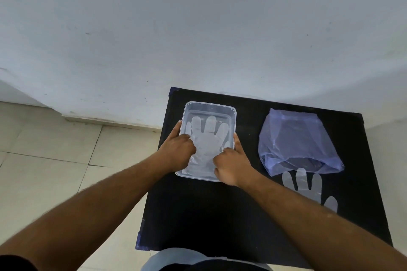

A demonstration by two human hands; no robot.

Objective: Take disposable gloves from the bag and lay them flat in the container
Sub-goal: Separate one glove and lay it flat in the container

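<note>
A clear plastic container stands on the black table, left of centre. A translucent disposable glove lies flat inside it, fingers pointing away from me. My left hand rests on the container's left rim, its fingers curled down onto the glove's left edge. On the right rim sits my right hand, with its fingers pressing the glove's lower right part. A bluish plastic bag lies to the right, mouth toward me. Another glove lies flat on the table just below the bag, partly hidden by my right forearm.
The black table is small, with a white wall behind it and beige floor tiles to its left. Its left edge runs close beside the container. My lap shows at the bottom edge.
</note>
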